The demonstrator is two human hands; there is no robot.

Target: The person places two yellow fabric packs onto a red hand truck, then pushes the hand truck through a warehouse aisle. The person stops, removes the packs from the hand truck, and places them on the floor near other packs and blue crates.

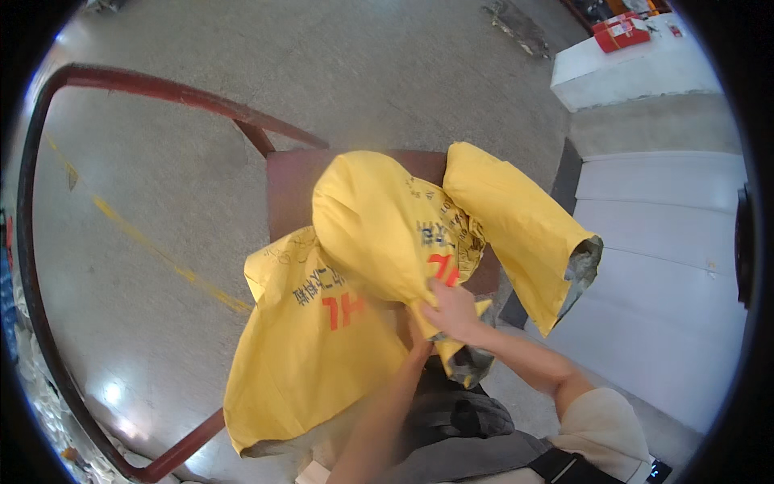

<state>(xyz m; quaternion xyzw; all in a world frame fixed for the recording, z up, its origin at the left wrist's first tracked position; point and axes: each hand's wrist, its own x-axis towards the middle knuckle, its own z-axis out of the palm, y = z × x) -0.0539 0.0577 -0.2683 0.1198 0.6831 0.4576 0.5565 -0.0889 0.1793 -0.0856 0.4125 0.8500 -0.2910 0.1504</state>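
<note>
A bulging yellow sack (367,210) with printed marks stands in front of me, its upper end leaning away. My right hand (453,309) is closed around its gathered neck, just below the red print. My left hand (418,337) reaches up against the same neck from beneath; its fingers are hidden by the cloth. A second yellow sack (314,363) spreads flat at the left, under the bulging one. On the right lies another yellow sack (516,226), its open end showing a grey lining.
The sacks lie over a dark red flat surface (289,187) with a bent red tube frame (185,95) at the left. White panels (645,274) and a white ledge (637,73) bearing a red box (621,34) stand right. A yellow line (161,252) crosses the grey floor.
</note>
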